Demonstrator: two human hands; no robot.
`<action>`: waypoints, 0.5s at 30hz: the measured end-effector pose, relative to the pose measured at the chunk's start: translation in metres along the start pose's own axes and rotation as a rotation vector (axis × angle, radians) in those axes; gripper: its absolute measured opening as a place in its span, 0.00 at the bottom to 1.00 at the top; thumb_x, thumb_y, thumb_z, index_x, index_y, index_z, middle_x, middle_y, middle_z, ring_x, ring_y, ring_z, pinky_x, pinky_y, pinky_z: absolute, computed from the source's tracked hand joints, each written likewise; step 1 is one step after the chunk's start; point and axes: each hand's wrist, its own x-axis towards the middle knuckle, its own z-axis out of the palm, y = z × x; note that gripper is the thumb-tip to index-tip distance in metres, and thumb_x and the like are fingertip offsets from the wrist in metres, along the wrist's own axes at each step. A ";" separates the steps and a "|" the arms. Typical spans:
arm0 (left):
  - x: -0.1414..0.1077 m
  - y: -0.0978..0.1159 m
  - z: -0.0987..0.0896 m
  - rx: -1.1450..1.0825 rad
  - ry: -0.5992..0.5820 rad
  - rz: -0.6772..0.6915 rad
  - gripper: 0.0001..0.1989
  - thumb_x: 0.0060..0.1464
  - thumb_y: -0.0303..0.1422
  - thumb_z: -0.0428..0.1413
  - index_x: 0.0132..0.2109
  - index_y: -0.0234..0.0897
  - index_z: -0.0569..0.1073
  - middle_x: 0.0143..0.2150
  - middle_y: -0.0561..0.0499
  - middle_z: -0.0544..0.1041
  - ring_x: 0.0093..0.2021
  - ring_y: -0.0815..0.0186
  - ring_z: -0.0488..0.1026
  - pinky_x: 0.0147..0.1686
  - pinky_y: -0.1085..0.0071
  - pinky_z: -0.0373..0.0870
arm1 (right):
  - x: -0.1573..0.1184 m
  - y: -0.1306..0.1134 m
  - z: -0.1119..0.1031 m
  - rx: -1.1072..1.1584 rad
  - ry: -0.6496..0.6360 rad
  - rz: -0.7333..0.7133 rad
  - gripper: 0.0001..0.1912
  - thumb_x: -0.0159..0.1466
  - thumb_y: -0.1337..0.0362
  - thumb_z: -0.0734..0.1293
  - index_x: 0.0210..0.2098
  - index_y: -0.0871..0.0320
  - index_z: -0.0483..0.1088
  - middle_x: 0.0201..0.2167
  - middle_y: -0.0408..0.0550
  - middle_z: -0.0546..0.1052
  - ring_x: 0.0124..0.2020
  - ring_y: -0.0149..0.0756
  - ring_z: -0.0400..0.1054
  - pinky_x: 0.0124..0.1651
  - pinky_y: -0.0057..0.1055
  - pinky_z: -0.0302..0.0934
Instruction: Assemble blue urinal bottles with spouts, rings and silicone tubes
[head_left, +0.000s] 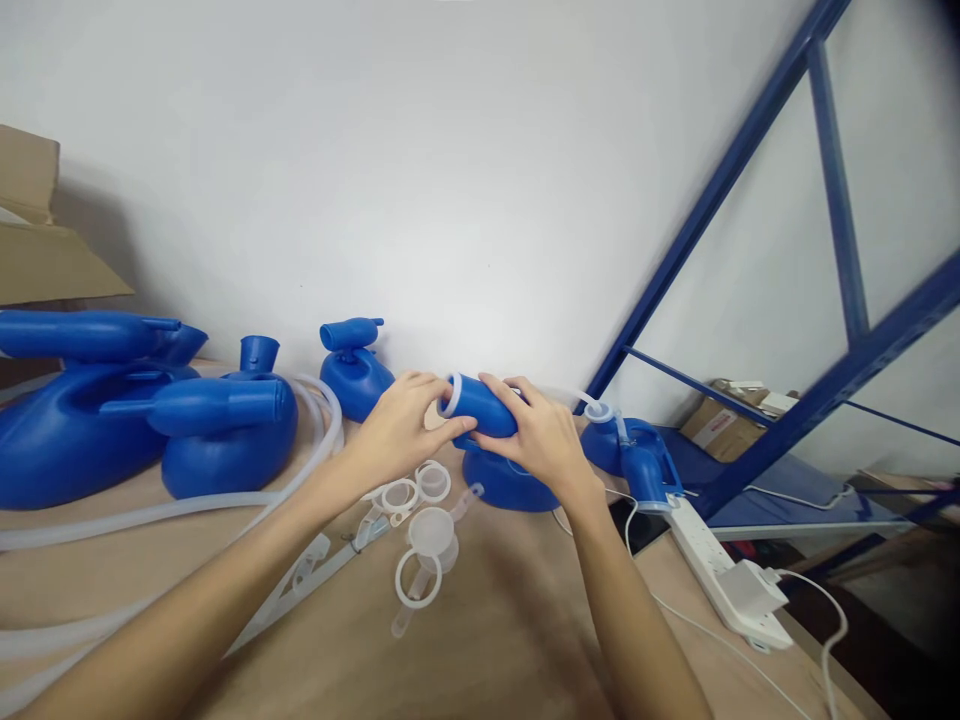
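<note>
Near the middle of the table is a blue plastic urinal bottle [510, 488], its wide tubular neck pointing left. My right hand [541, 435] is wrapped around that neck from the right. A white ring [453, 396] sits at the neck's mouth. My left hand [409, 420] pinches the ring and rim, thumb in front and fingers behind. In front of the bottle lie translucent caps [431, 531] with straps, and a loose white ring [418, 580]. More rings [433, 482] lie just behind them, below my left hand.
Several blue bottles [232, 450] stand at left among clear hoses [187, 507]. Another bottle [352, 380] stands against the wall, and a capped one [641, 460] is at right. A power strip [720, 570] with cables lies along the right edge, beside a blue metal rack [712, 215].
</note>
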 end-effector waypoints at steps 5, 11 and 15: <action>0.001 0.010 -0.017 -0.007 -0.019 0.118 0.21 0.61 0.48 0.60 0.27 0.38 0.71 0.28 0.52 0.74 0.30 0.65 0.69 0.34 0.69 0.63 | -0.001 -0.008 -0.009 0.059 0.083 -0.065 0.37 0.64 0.48 0.74 0.69 0.46 0.64 0.55 0.53 0.76 0.47 0.51 0.77 0.47 0.43 0.72; -0.001 0.014 -0.040 -0.022 -0.269 0.254 0.23 0.62 0.42 0.58 0.21 0.38 0.64 0.22 0.53 0.67 0.25 0.68 0.63 0.29 0.69 0.58 | -0.003 0.015 -0.018 -0.016 -0.015 -0.288 0.32 0.67 0.57 0.73 0.69 0.44 0.65 0.59 0.56 0.73 0.54 0.56 0.71 0.55 0.52 0.67; -0.003 0.006 -0.046 0.003 -0.338 0.129 0.25 0.59 0.46 0.61 0.20 0.38 0.64 0.20 0.55 0.65 0.21 0.70 0.59 0.24 0.69 0.53 | -0.005 0.030 -0.023 0.050 0.026 -0.230 0.35 0.66 0.58 0.73 0.70 0.41 0.61 0.59 0.54 0.72 0.57 0.57 0.69 0.58 0.55 0.66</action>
